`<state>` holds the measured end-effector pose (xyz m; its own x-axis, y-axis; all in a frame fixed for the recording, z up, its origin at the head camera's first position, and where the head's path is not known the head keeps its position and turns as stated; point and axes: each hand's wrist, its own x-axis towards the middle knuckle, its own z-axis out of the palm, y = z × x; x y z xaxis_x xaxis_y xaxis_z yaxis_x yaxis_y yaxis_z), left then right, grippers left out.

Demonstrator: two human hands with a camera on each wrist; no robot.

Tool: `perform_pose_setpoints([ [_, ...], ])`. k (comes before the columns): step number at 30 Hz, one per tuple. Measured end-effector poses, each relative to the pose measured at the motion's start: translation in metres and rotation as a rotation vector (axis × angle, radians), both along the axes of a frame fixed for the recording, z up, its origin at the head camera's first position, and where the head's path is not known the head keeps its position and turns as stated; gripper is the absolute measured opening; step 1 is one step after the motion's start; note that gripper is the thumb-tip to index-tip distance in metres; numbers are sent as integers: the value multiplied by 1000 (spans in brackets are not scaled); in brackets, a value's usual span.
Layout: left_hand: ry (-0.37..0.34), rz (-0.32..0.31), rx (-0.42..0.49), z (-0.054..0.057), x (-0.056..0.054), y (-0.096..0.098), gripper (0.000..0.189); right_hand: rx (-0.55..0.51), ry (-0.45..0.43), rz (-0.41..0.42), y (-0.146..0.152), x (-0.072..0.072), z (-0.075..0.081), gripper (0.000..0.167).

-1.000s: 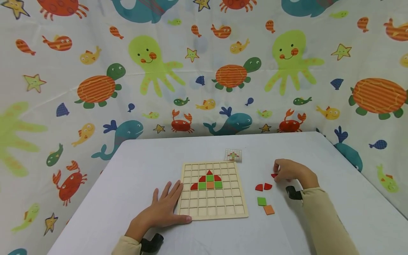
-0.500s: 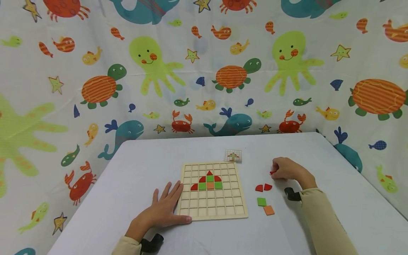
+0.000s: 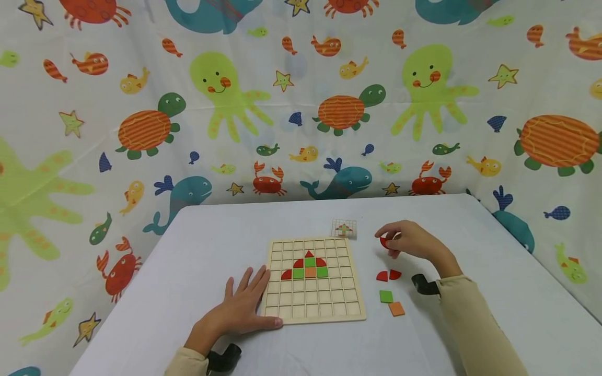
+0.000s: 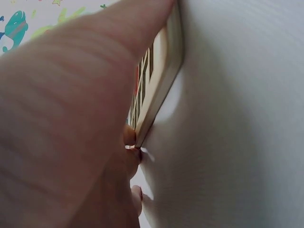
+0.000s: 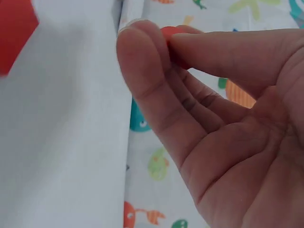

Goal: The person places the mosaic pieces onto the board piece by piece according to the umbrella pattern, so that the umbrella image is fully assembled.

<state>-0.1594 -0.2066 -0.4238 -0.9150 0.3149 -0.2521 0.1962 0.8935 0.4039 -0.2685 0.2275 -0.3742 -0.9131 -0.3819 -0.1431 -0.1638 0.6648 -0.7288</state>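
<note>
A wooden grid board (image 3: pixel 312 312) lies flat, with a small figure of red, green and orange tiles (image 3: pixel 310 262) set in its squares. My left hand (image 3: pixel 240 312) rests with spread fingers against the board's left side, its thumb at the lower left corner; in the left wrist view the hand (image 4: pixel 71 118) covers much of the board's edge (image 4: pixel 164 76). Up off the table to the right of the board, my right hand (image 3: pixel 414 241) pinches a red quarter-circle tile (image 3: pixel 383 242). The right wrist view shows that tile (image 5: pixel 179 61) between thumb and fingers, mostly hidden.
Two red quarter-circle tiles (image 3: pixel 395 274), a green square tile (image 3: pixel 386 296) and an orange square tile (image 3: pixel 396 308) lie right of the board. Behind the board's top edge is a small pattern card (image 3: pixel 344 228). A printed cloth (image 3: pixel 291 172) hangs behind the table.
My right hand has picked up the red quarter-circle tile from the table and moved left and farther back with it. The left hand and the board stay put.
</note>
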Motion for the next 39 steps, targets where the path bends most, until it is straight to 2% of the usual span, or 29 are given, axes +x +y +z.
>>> perform_pose_setpoints([
  [4,6,0,5,-1,0,-1,128,-29,18,19,-10,0,1,30],
  [8,6,-1,10,-3,0,-2,128,-56,45,35,-18,0,1,19],
  [17,5,-6,13,-4,-1,-3,128,-39,128,35,-37,0,-4,4],
  [30,-8,-3,13,-2,-2,-2,128,-228,10,24,-63,6,-15,8],
  [34,-12,0,8,-1,-3,-2,127,-244,14,62,-73,8,-18,7],
  [39,-9,-2,10,0,-3,-1,126,-203,51,103,-85,9,-27,9],
])
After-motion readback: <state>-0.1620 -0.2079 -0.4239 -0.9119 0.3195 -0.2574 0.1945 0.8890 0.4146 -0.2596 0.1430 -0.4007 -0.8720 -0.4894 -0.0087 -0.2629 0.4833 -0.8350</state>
